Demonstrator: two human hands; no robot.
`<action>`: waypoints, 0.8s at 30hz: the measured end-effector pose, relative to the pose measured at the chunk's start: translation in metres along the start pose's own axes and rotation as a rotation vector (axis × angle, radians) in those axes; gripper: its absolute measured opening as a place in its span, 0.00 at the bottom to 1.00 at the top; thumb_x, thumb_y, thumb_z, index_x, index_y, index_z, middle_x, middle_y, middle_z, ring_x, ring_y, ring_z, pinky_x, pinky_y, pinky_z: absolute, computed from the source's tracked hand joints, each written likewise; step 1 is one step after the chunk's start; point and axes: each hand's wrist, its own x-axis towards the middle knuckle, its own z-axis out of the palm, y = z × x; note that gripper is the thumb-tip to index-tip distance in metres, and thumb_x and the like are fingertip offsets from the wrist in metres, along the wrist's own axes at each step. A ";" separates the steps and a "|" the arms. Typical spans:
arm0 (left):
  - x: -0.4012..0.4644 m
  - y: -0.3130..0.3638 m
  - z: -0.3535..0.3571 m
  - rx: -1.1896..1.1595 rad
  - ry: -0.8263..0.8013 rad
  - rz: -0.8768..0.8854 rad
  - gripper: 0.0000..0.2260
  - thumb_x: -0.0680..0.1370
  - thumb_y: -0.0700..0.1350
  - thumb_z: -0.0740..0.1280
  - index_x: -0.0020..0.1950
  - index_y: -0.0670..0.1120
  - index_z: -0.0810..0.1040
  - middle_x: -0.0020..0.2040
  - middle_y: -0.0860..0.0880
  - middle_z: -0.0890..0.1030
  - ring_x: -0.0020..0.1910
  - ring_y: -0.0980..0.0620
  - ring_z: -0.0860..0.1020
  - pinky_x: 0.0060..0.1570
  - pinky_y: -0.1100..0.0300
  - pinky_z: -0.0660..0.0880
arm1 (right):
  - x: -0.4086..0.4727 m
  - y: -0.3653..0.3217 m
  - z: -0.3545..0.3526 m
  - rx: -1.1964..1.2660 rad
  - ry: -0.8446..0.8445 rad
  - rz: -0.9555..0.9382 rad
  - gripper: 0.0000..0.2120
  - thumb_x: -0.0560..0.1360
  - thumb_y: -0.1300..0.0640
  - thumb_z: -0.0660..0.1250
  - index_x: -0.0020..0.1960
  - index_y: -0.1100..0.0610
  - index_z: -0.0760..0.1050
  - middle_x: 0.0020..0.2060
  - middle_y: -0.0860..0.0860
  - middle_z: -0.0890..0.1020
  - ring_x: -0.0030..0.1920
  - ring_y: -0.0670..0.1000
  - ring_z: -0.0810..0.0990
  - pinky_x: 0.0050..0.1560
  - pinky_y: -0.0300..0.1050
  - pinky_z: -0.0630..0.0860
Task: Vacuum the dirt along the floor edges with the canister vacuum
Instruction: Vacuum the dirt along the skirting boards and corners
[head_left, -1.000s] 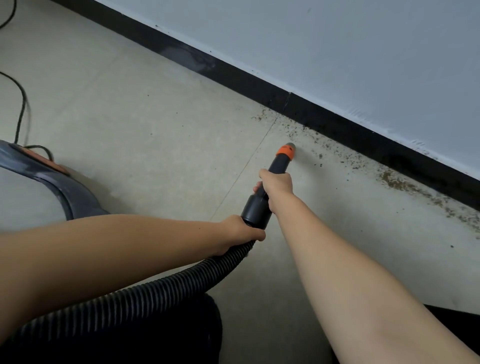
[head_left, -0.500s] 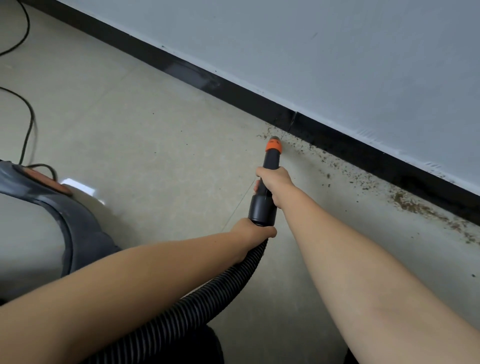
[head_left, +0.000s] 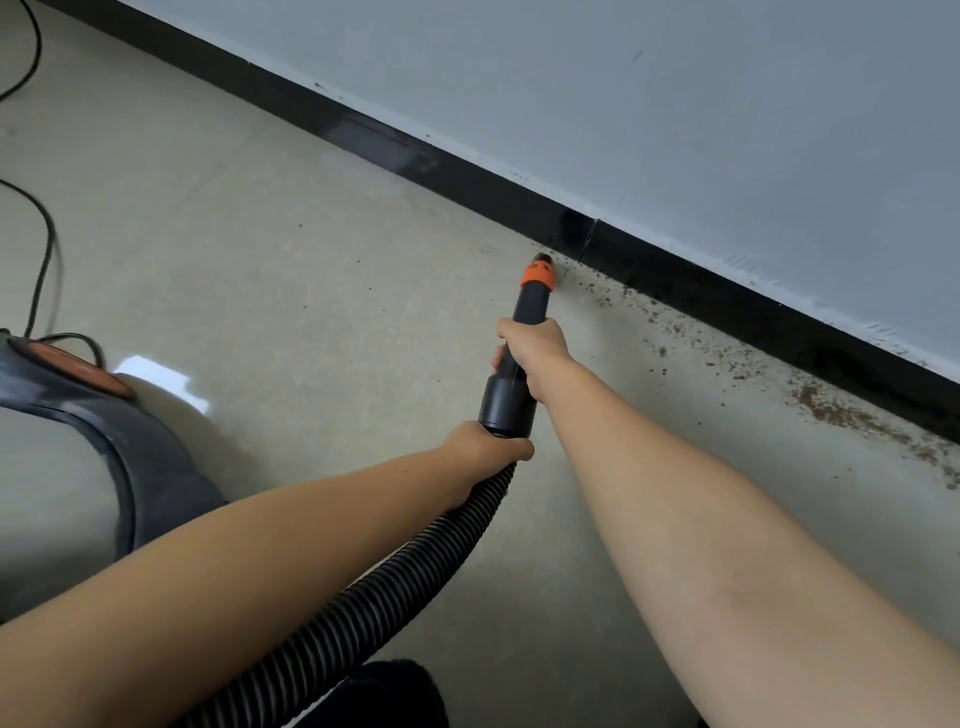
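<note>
A black vacuum nozzle (head_left: 522, 343) with an orange tip ring (head_left: 538, 274) points at the floor just short of the black baseboard (head_left: 675, 275). My right hand (head_left: 535, 351) grips the nozzle's upper part. My left hand (head_left: 480, 447) grips the ribbed black hose (head_left: 374, 587) right behind the nozzle's wide end. Brown dirt (head_left: 831, 410) is strewn along the floor edge to the right of the tip, thickest at the far right. The tip sits at the left end of this dirt strip.
The grey canister vacuum (head_left: 78, 447) with an orange part on top stands at the left. A black power cord (head_left: 44, 249) runs across the floor behind it. The grey-white wall (head_left: 675, 104) rises above the baseboard. Something dark (head_left: 395, 691) lies at the bottom edge.
The nozzle tip has moved forward and left, from the open floor up to the baseboard at the dirt's left end. Both hands kept their grips.
</note>
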 end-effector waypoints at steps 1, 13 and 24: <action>-0.001 -0.001 0.004 0.016 -0.013 -0.002 0.08 0.73 0.40 0.70 0.47 0.40 0.73 0.35 0.44 0.74 0.28 0.48 0.73 0.30 0.60 0.73 | -0.002 0.003 -0.006 0.005 0.012 0.003 0.12 0.73 0.62 0.63 0.55 0.58 0.67 0.32 0.56 0.77 0.24 0.52 0.74 0.34 0.44 0.76; -0.018 -0.010 0.068 0.171 -0.131 0.029 0.10 0.72 0.41 0.70 0.49 0.41 0.72 0.37 0.44 0.75 0.32 0.48 0.74 0.35 0.58 0.74 | -0.029 0.033 -0.089 0.133 0.157 0.058 0.09 0.74 0.63 0.64 0.53 0.59 0.68 0.30 0.54 0.75 0.26 0.51 0.74 0.32 0.45 0.76; 0.001 0.002 0.089 0.031 -0.081 0.064 0.10 0.72 0.42 0.71 0.48 0.44 0.72 0.36 0.47 0.74 0.32 0.50 0.73 0.33 0.61 0.72 | -0.006 0.016 -0.100 0.093 0.018 0.026 0.08 0.74 0.64 0.64 0.48 0.58 0.66 0.28 0.55 0.73 0.25 0.52 0.72 0.31 0.44 0.74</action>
